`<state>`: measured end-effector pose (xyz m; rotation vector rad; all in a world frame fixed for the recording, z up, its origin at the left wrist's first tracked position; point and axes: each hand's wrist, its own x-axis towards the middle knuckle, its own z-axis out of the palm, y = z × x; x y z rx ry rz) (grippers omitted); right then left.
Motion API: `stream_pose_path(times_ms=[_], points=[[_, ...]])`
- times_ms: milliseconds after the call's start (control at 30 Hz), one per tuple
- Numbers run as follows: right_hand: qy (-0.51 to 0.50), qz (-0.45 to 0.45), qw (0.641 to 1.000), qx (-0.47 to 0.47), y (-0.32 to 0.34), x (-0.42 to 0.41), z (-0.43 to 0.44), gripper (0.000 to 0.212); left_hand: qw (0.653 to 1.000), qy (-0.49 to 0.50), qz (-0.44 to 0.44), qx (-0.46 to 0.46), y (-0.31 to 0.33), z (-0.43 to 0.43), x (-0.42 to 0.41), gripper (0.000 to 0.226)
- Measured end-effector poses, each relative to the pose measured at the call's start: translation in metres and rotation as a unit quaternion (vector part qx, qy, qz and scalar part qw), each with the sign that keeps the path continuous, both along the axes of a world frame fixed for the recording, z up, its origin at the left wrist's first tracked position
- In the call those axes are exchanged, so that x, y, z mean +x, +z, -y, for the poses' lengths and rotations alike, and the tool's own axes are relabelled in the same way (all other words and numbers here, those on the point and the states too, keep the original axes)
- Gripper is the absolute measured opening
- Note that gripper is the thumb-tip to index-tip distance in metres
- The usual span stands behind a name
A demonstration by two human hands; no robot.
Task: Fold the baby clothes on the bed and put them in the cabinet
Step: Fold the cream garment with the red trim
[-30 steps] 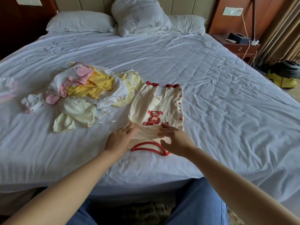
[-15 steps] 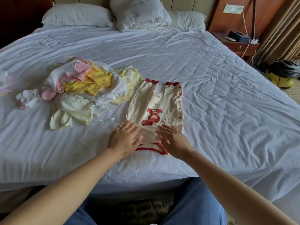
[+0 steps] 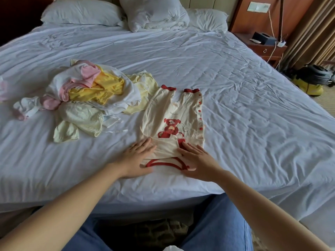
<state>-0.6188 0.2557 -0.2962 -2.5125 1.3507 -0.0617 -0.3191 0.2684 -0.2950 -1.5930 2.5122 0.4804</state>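
Observation:
A cream baby romper with red trim and a red monkey print lies flat on the white bed, legs pointing away from me. Its sleeves are folded across the chest. My left hand lies flat on the romper's near left edge, fingers spread. My right hand presses flat on the near right part, by the red neckline. Neither hand grips the cloth. A loose pile of baby clothes in pink, yellow, white and pale green sits to the left of the romper.
Pillows and a bunched duvet lie at the head of the bed. A wooden nightstand with a dark box stands at the back right. A yellow vacuum cleaner sits on the floor at right. No cabinet shows.
Both hands slid a little toward me and apart over the folded sleeves, smoothing them flat. The red neckline shows more between them. The view shifted slightly.

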Motion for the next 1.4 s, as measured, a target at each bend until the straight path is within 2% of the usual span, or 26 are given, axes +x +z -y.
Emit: stream_pose_path(times_ms=[67,167,300,433,567,667,833,933,1067,1233,1400], points=[[-0.02,0.019,1.0,0.002,0.01,-0.007,-0.003,0.076,0.999,-0.014,-0.029,-0.01,0.004,-0.007,0.013,0.08],[-0.011,-0.029,0.999,-0.009,0.024,-0.011,-0.006,0.065,0.995,-0.001,-0.083,-0.047,0.01,-0.011,0.022,0.069],[-0.033,-0.033,0.998,-0.037,0.035,-0.007,-0.008,0.055,0.982,0.032,-0.127,-0.139,0.01,-0.008,0.019,0.04],[-0.028,-0.077,0.996,-0.026,0.051,-0.001,-0.006,0.048,0.975,0.055,-0.114,-0.184,0.021,0.0,0.008,0.026],[0.008,-0.148,0.989,0.004,0.07,0.001,-0.003,0.053,0.995,0.019,-0.026,-0.097,0.05,0.007,-0.002,0.005],[0.021,-0.171,0.984,0.035,0.074,0.0,-0.012,0.053,0.999,-0.01,0.018,-0.045,0.056,0.003,-0.014,0.012],[0.013,-0.153,0.986,0.069,0.072,-0.006,-0.03,0.054,0.999,-0.022,0.023,0.024,0.054,-0.007,-0.027,0.017],[0.027,-0.157,0.984,0.079,0.074,-0.006,-0.036,0.043,0.998,-0.023,0.029,0.052,0.052,-0.006,-0.029,0.02],[0.002,-0.085,0.988,0.127,0.083,0.001,-0.025,0.027,0.994,0.043,-0.037,0.098,0.054,0.004,-0.028,0.031],[-0.033,-0.055,0.998,0.027,0.09,0.025,0.02,0.024,0.99,0.115,-0.082,-0.025,0.062,0.038,-0.022,0.021],[-0.048,-0.041,0.998,-0.009,0.097,0.054,0.089,0.028,0.969,0.191,-0.143,-0.07,0.065,0.098,-0.016,0.014]])
